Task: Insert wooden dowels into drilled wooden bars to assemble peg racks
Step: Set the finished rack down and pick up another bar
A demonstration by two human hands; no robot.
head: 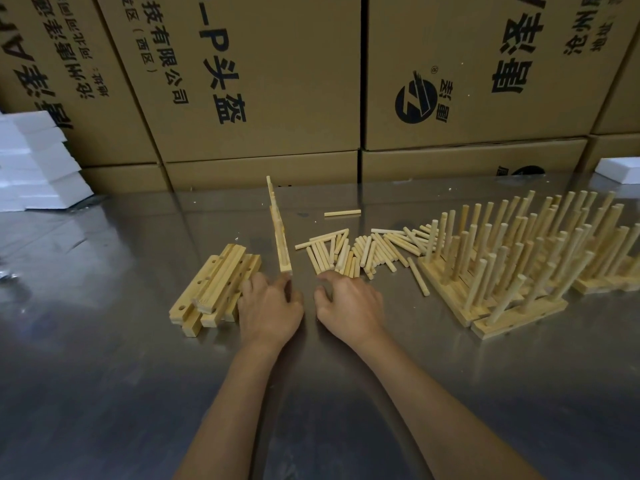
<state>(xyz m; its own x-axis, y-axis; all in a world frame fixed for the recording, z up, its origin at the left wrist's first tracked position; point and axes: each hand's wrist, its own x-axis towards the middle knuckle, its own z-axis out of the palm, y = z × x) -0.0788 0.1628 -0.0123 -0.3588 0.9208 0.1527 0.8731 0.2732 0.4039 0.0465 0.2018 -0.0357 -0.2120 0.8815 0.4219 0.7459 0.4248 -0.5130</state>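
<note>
Where both hands meet at mid-table, I read the scene as follows.

Left hand: the left hand [269, 304] is curled, thumb and fingers closed on the near end of 1 drilled bar [280, 233]; I see the thumb pressed against its lower corner.
Held bar: it stands on edge, running away from me toward the cartons, just right of the bar stack.
Right hand: the right hand [348, 304] is loosely spread, palm down, fingertips touching the near ends of the loose dowels [349, 252]; I cannot tell whether a dowel is pinched beneath the fingers.
Bar stack: the undrilled-side-up pile of drilled bars [211, 289] lies just beside the left hand, touching its knuckles.
Loose dowels: a fanned heap lies between the held bar and the finished racks; 1 stray dowel [342, 213] lies apart, farther back.
Finished racks: the finished peg racks [519, 268] stand crowded at right, pegs upright and leaning outward, well apart from my right hand.
Table: the steel table [104, 375] is bare in front of both forearms.
Edges: cardboard cartons [263, 98] wall the far edge; white foam blocks [34, 161] sit at far left.
</note>
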